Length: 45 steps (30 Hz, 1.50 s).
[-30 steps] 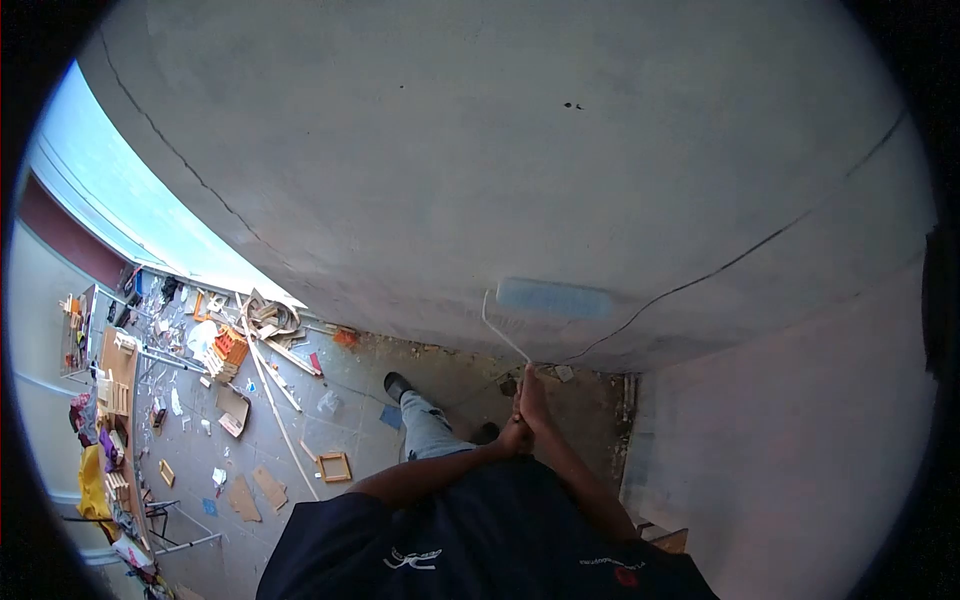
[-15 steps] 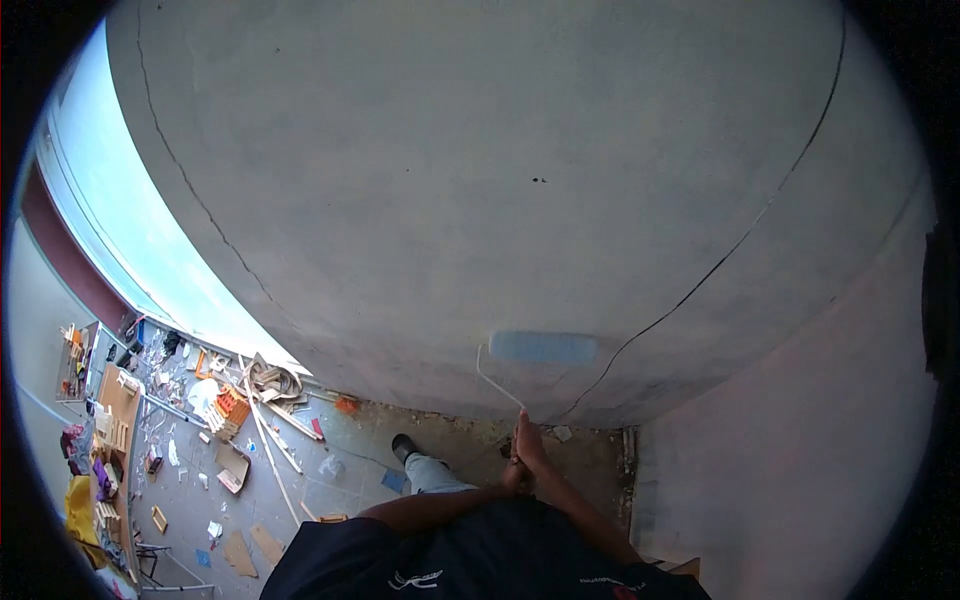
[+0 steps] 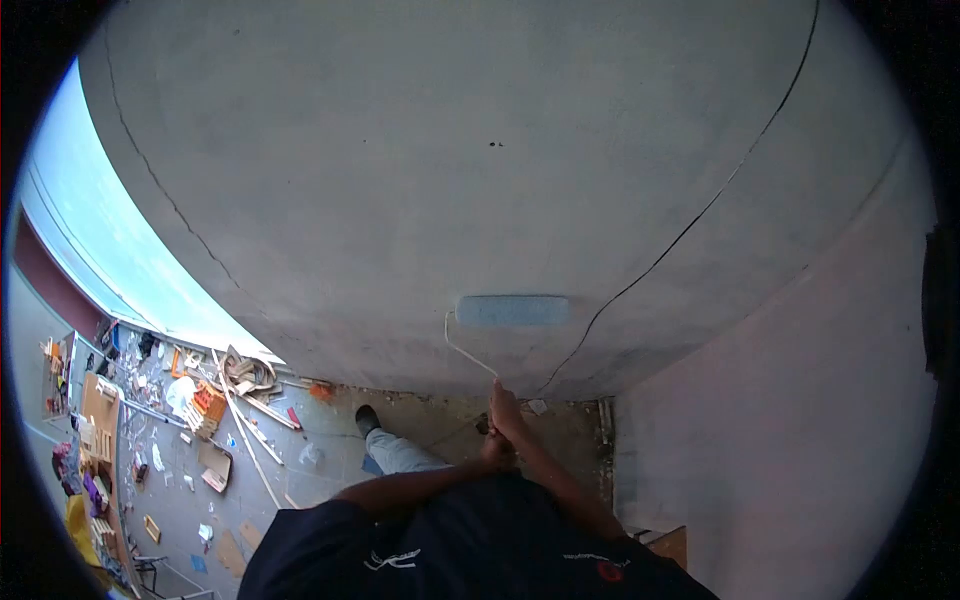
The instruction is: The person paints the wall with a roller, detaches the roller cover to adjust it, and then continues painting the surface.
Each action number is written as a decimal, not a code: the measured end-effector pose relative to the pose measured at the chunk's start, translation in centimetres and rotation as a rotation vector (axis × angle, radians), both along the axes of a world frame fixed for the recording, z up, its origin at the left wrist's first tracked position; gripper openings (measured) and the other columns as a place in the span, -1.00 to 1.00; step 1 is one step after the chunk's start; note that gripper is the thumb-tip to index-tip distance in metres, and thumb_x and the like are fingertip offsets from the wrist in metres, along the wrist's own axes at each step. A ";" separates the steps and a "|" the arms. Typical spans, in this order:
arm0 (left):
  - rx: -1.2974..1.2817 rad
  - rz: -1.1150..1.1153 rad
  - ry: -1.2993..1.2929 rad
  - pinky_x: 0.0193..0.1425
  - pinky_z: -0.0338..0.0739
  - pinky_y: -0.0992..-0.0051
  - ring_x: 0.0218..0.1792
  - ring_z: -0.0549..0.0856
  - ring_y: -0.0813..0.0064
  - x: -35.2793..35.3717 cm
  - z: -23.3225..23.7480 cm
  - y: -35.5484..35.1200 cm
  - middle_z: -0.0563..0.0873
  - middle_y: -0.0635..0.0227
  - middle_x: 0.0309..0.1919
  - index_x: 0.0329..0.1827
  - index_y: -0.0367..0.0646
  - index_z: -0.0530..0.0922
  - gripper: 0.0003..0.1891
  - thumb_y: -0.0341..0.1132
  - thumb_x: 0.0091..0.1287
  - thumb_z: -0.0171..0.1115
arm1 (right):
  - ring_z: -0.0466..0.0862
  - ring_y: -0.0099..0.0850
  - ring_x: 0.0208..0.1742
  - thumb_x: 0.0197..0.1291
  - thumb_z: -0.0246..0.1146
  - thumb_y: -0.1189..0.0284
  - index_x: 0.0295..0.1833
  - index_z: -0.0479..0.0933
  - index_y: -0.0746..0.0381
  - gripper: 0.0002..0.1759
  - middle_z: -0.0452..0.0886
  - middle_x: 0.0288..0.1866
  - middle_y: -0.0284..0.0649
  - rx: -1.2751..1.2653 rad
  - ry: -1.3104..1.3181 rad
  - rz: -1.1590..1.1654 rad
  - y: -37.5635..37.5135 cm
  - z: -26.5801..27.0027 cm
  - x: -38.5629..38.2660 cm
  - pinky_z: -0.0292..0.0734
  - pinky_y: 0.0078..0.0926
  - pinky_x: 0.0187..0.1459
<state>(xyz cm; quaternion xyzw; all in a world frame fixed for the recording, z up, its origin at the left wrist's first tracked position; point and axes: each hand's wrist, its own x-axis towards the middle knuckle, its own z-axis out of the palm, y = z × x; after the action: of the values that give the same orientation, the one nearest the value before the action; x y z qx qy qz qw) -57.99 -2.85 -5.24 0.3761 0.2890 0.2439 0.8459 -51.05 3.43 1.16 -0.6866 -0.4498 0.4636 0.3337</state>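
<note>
A paint roller (image 3: 512, 311) with a pale blue-grey sleeve lies level against the grey wall (image 3: 450, 200), low in the middle of the head view. Its bent wire frame runs down from the sleeve's left end to the handle. My right hand (image 3: 507, 410) is closed around the upper handle, just below the wire. Just under it, my left hand (image 3: 496, 450) is closed at the lower part of the handle. Most of the handle is hidden by my fingers.
Long cracks run down the wall on both sides. At left, the floor (image 3: 330, 480) is strewn with wood strips (image 3: 240, 430), an orange crate (image 3: 207, 408) and an open cardboard box (image 3: 214, 466). A cluttered table (image 3: 105, 410) stands at far left. A pinkish side wall (image 3: 740, 450) rises at right.
The view has shifted, so the wall marks and floor clutter sit further left and higher. The roller appears slightly higher and left too, still at the wall. Both hands keep their grip.
</note>
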 end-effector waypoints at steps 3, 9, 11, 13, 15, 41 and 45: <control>-0.188 -0.095 -0.018 -0.41 0.39 0.40 -0.42 0.48 0.34 -0.6 0.7 0.4 0.50 0.27 -0.39 -0.21 -0.24 0.42 -0.51 0.07 0.22 -0.16 | 0.36 -0.28 -0.75 0.26 -0.37 -0.05 -0.68 0.25 0.34 -0.27 0.24 -0.81 -0.18 -0.159 0.036 0.048 0.0 -0.7 0.8 0.35 -0.21 -0.56; -0.047 0.039 -0.046 -0.44 0.39 0.42 -0.40 0.50 0.32 -1.7 2.2 -0.3 0.50 0.27 -0.40 -0.25 -0.20 0.43 -0.60 0.01 0.19 -0.07 | 0.19 -0.40 -0.85 0.25 -0.35 -0.07 -0.70 0.19 0.21 -0.33 0.14 -0.87 -0.29 -0.165 0.190 0.023 0.3 -3.4 1.0 0.20 -0.35 -0.75; 0.085 0.129 -0.052 -0.45 0.39 0.43 -0.40 0.51 0.31 -1.9 2.6 -1.0 0.49 0.28 -0.40 -0.26 -0.19 0.43 -0.62 -0.01 0.18 -0.03 | 0.27 -0.33 -0.81 0.26 -0.34 -0.05 -0.68 0.23 0.24 -0.33 0.20 -0.85 -0.25 0.030 0.081 0.025 -0.8 -3.4 0.3 0.26 -0.28 -0.68; 0.314 0.245 -0.039 -0.46 0.39 0.43 -0.39 0.51 0.31 -1.9 2.8 -1.8 0.49 0.28 -0.40 -0.27 -0.17 0.43 -0.65 -0.03 0.17 0.00 | 0.37 -0.22 -0.65 0.24 -0.28 0.08 -0.46 0.24 0.32 -0.48 0.30 -0.70 -0.15 0.229 -0.215 0.076 -0.9 -1.3 -0.7 0.33 -0.21 -0.53; 0.518 0.306 0.042 -0.47 0.39 0.44 -0.39 0.52 0.30 -2.2 3.1 -1.9 0.49 0.28 -0.40 -0.28 -0.16 0.44 -0.67 -0.05 0.16 0.03 | 0.47 -0.10 -0.42 0.21 -0.17 0.30 -0.08 0.20 0.43 -0.63 0.42 -0.46 -0.01 0.172 -0.385 0.197 -0.7 3.8 -1.4 0.40 -0.17 -0.37; -0.495 0.088 -0.085 -0.69 0.07 0.52 -0.78 0.23 0.55 -2.8 1.6 -1.4 0.28 0.45 -0.75 -0.44 -0.08 0.35 -0.39 0.32 0.20 -0.36 | 0.54 -0.11 -0.48 0.19 -0.16 0.38 -0.02 0.21 0.46 -0.64 0.48 -0.51 0.03 -0.166 -0.279 0.213 0.6 -2.6 -0.7 0.48 -0.17 -0.42; 0.093 0.112 0.176 -0.70 0.13 0.51 -0.76 0.29 0.52 -3.5 -2.8 -2.3 0.35 0.39 -0.72 -0.40 -0.13 0.39 -0.56 0.08 0.30 -0.24 | 0.45 -0.19 -0.70 0.29 -0.45 0.00 -0.72 0.33 0.36 -0.21 0.31 -0.85 -0.13 0.282 -0.455 -0.010 -0.6 -3.5 -2.0 0.49 -0.14 -0.40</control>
<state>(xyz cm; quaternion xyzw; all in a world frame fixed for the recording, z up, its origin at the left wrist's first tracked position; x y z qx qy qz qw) -61.46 -5.10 -8.01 0.4180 0.3713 0.2700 0.7839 -53.09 2.84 -2.34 -0.7223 -0.5698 0.2284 0.3185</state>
